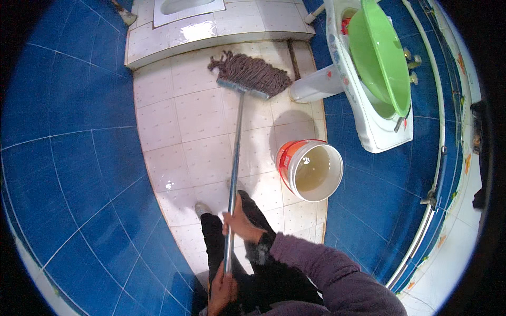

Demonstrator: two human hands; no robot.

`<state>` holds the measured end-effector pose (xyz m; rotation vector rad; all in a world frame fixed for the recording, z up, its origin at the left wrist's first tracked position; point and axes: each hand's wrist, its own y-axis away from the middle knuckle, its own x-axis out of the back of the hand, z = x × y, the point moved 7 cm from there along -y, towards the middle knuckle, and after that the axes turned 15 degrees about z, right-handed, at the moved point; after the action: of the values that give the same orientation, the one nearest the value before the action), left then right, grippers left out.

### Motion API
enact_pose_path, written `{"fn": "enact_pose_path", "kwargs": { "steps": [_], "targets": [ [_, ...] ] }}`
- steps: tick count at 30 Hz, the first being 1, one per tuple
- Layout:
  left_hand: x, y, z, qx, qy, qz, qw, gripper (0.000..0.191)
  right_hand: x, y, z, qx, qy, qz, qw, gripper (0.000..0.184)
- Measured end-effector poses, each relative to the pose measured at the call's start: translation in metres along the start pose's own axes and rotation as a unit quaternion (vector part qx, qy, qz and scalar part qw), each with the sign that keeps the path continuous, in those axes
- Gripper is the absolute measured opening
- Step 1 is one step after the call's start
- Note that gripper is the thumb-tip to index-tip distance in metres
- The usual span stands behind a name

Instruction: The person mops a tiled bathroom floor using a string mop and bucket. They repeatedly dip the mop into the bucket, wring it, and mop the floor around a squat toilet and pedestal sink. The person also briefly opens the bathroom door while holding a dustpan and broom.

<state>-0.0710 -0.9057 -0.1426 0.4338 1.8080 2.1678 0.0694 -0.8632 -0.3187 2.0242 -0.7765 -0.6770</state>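
My left hand [222,291] grips the upper end of a metal mop handle [237,158] near my body. Farther down the same handle, my right hand [242,222] is closed around it. The handle runs away from me to a metal clamp bar holding a mop head of dark brown-grey strands [253,73], which lies spread on the white tiled floor [201,114] below a raised step. To the right of the handle stands a white plastic bucket [338,170] with a red and orange label, part filled with cloudy yellowish water [314,170].
A white pedestal sink [371,140] with a green plastic basin [375,59] tilted in it juts from the right wall. Ahead, a tiled step [237,35] bears a squat toilet [189,6]. Blue tiled walls [87,173] flank the narrow floor. A brush [127,16] is at the upper left.
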Motion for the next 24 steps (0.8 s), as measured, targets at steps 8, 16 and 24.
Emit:
{"fn": "enact_pose_path", "kwargs": {
  "steps": [8, 16, 24],
  "targets": [
    [0.010, -0.020, -0.001, 0.040, 0.016, 0.018, 0.999, 0.049, -0.034, -0.020, -0.006, -0.002, 0.052, -0.078, 0.996, 0.088],
    [-0.071, -0.113, 0.080, 0.010, 0.233, -0.134, 0.963, 0.049, -0.003, -0.154, -0.094, 0.005, 0.143, 0.045, 0.989, 0.052],
    [0.018, -0.074, -0.004, -0.031, 0.241, -0.070, 0.968, 0.050, -0.041, -0.082, -0.006, -0.050, 0.178, -0.005, 0.983, 0.076]
  ]
}}
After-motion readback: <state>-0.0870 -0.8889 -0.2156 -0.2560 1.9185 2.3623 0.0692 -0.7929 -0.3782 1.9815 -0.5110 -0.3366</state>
